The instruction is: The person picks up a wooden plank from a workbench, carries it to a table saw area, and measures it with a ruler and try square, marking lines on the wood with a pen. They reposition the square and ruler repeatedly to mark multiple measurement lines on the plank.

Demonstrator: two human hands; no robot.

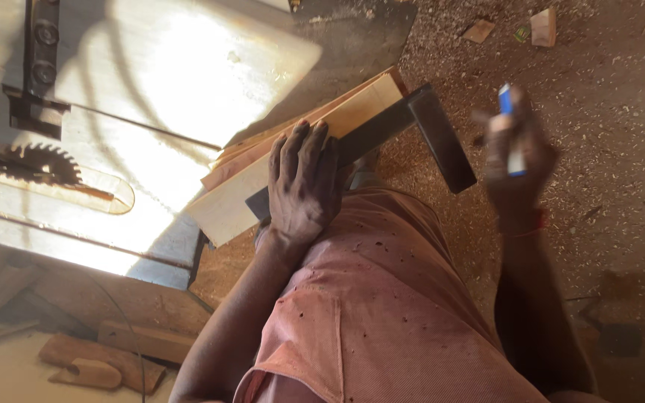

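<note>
Left hand (304,183): flat, fingers spread, pressing a square (404,138) onto boards (293,160) resting on the knee beside the saw bench (151,82).
Right hand (515,153): raised, blurred, closed around a blue-white pen (510,127).

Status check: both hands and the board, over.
Left hand flat on try square over wooden board. Right hand raised, gripping blue-and-white marker. Saw blade off left, apart.

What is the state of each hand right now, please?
Left hand: open, pressed flat on the try square and wooden boards.
Right hand: closed on a blue-and-white marker, blurred.
</note>
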